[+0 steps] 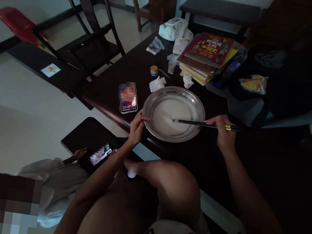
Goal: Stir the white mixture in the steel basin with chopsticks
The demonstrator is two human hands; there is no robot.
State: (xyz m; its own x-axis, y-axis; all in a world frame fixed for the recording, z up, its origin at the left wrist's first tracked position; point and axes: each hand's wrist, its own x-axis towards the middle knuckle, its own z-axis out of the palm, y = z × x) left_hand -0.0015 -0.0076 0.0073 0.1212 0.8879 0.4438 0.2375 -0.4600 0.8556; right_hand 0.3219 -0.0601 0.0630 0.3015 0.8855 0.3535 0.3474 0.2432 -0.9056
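Note:
A wide metal basin with pale whitish liquid in it sits on the dark wooden table in front of me. My left hand grips the basin's near left rim. My right hand holds a pair of black chopsticks level over the basin, their tips reaching into the liquid near its middle. My bare knee is raised below the table edge.
A phone lies left of the basin. Behind it are crumpled tissues, a small jar, a stack of books and a snack bag. Another person holds a phone at lower left. Dark chairs stand left.

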